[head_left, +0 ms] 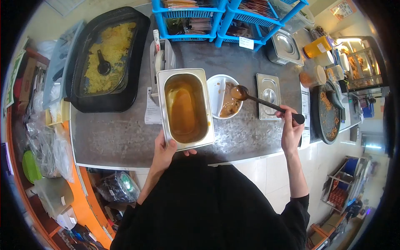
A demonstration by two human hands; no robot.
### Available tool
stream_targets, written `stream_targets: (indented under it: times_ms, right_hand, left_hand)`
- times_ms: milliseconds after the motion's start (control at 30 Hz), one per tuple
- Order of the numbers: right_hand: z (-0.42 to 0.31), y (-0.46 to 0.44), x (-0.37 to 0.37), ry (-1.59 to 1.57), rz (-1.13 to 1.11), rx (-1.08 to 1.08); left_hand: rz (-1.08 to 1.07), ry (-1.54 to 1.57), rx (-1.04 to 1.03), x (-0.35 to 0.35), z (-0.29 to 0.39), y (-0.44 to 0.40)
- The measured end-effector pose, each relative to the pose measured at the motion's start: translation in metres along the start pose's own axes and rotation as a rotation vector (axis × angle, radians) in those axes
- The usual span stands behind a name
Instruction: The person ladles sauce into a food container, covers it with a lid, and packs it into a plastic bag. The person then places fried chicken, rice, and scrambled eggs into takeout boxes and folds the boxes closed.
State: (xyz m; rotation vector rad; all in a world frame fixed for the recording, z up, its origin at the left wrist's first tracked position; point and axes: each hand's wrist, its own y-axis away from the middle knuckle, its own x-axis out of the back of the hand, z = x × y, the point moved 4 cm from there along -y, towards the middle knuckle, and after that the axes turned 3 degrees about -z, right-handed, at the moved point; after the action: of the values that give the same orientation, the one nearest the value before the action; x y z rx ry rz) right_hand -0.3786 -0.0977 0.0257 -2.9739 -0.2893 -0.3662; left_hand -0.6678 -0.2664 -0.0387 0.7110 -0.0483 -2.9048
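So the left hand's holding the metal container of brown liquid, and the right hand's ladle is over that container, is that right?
Not quite: the head view shows the ladle over the divided white bowl. The left hand does hold the metal container of brown liquid, the right hand the ladle.

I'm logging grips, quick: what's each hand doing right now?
Left hand: closed on the metal container, gripping its near edge.
Right hand: closed around the black handle of the ladle.
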Motion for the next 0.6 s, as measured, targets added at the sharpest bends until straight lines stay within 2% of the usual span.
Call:
stream_targets:
  times_ms: [167,300,400,433,533,600]
  right_hand:
    - [-0.018,0.004,-0.018,0.148,-0.073,0.16]
    - [-0.036,0.018,-0.023,0.454,-0.16,0.557]
    - [-0.032,0.036,-0.026,0.532,-0.188,0.705]
    - [-0.028,0.04,-0.028,0.558,-0.228,0.676]
    - [-0.015,0.042,-0.028,0.477,-0.14,0.6]
    - [-0.005,0.04,-0.021,0.316,-0.035,0.385]
  left_hand:
    - [-0.022,-0.004,-0.007,-0.002,0.001,-0.003]
    - [-0.03,-0.015,0.003,-0.006,0.005,-0.005]
    - [-0.06,-0.017,0.004,-0.004,0.005,-0.005]
    - [-0.062,-0.001,-0.003,-0.002,0.002,-0.005]
    - [-0.086,0.025,-0.005,-0.001,0.0,-0.006]
    - [-0.095,0.033,-0.001,-0.001,0.0,-0.005]
